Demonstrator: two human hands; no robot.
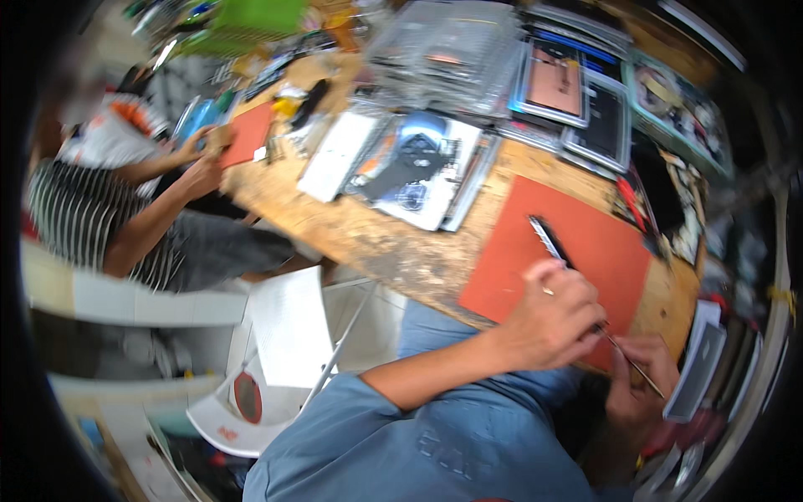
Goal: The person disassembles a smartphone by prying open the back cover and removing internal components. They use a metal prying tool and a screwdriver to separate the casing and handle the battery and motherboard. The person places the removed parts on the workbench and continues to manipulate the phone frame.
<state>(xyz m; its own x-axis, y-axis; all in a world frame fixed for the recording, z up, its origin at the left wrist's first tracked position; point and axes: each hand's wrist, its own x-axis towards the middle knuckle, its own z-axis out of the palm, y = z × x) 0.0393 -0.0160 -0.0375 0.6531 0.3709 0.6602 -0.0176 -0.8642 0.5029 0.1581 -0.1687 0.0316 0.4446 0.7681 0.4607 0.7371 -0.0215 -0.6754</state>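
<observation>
1. Rod [642, 376], thin and metal-looking, is held near the mat's near right corner; its dark end seems pinched by the left hand [559, 314], its shaft by the right hand [637, 391], so the hands are close together.
2. Just past the left knuckles, a black-and-silver stick [550, 241] is seen over the red mat [498, 272]; can't tell if it's held.
3. Progress? Pretty hard to call: the rod's in hand, but done vs left isn't shown.
4. Farther out, red-handled pliers [629, 199] and stacked panels [443, 50] are kept on the wooden bench [368, 243].
</observation>
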